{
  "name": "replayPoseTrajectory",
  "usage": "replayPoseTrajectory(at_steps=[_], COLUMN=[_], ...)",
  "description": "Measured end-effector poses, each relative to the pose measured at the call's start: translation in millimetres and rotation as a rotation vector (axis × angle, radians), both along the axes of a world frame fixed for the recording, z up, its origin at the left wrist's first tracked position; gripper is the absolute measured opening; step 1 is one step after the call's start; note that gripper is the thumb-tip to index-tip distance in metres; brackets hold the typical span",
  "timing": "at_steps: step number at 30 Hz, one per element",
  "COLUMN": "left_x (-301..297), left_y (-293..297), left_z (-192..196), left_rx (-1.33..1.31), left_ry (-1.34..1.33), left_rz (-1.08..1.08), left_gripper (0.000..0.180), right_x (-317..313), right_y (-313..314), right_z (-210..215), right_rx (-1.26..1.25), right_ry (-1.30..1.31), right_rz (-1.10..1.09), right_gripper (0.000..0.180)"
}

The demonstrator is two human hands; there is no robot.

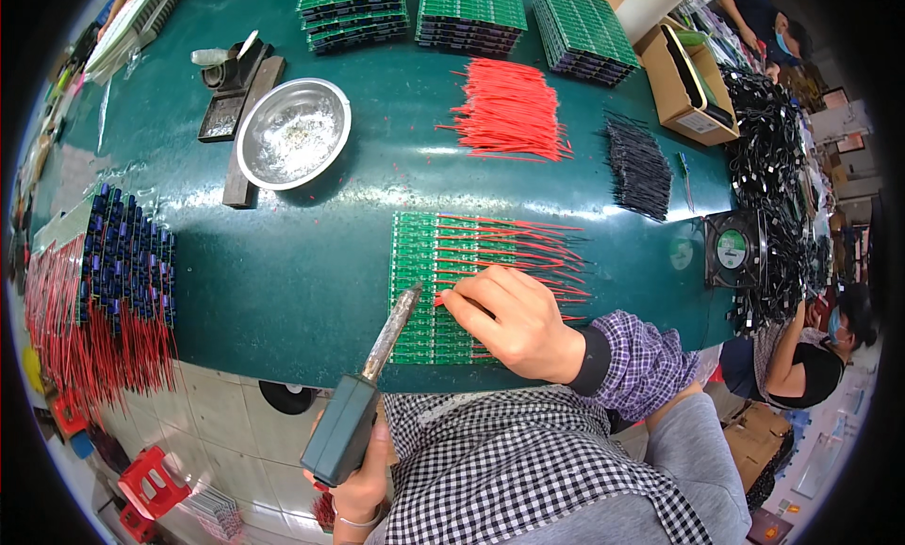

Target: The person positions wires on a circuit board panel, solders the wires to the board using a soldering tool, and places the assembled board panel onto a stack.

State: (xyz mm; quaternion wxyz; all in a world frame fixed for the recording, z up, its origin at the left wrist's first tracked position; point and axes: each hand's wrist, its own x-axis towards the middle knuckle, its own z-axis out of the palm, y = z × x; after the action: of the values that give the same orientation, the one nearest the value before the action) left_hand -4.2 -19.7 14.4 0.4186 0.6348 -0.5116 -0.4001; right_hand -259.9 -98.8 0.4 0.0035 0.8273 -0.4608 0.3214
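Left hand (358,484) is gripping the dark green boxy handle of a soldering iron (372,385), fingers wrapped tight round it, metal tip angling up toward 1 o'clock and ending at the left edge of the flat green circuit board panel (424,290). Right hand (514,323) is pressing on the panel from 3 o'clock, fingers bunched narrow and pinching a thin red insulated wire (509,262) against the board, probably to keep it steady at the iron tip. Panel is lying flat on the glossy dark green tabletop (283,272) at the near edge, a row of red wires already fanning off its right side toward 3 o'clock

Supplies sitting in reach at 12 o'clock: loose bundle of red wires (509,111), bundle of short black wires (639,168) at 1 o'clock, three neat stacks of green boards (471,12) behind. Shiny round steel bowl (292,132) holding pale grainy bits at 11 o'clock, beside a dark metal iron stand (231,88). At 9 o'clock, a stack of finished strips with blue parts and hanging red leads (113,281). Small black square fan (733,248) at 3 o'clock, facing the work
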Motion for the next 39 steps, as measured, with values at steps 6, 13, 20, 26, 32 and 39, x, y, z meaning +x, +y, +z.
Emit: replayPoseTrajectory(at_steps=[6,13,20,26,32,39], left_x=[-4,-3,-1,5,4,0], left_y=[-5,-5,-4,7,9,6], left_z=[5,2,2,-3,0,2], left_rx=[-0.051,-0.1,-0.071,-0.015,0.017,-0.033], left_ry=[-0.011,-0.035,-0.067,-0.025,-0.019,0.005], left_rz=[-0.038,-0.084,-0.113,-0.021,-0.007,-0.014], left_gripper=[0.025,0.022,0.021,0.027,0.028,0.027], right_x=[0,1,1,2,3,2], right_y=[-1,-1,-2,-2,-1,0], right_z=[-3,-4,-4,-3,-3,1], right_rx=[-0.009,-0.01,-0.029,-0.045,-0.036,-0.05], right_ry=[-0.003,0.014,0.04,0.048,0.039,0.04], right_rz=[0.01,0.004,0.009,0.003,-0.011,-0.002], right_gripper=[0.023,0.025,0.026,0.022,0.02,0.021])
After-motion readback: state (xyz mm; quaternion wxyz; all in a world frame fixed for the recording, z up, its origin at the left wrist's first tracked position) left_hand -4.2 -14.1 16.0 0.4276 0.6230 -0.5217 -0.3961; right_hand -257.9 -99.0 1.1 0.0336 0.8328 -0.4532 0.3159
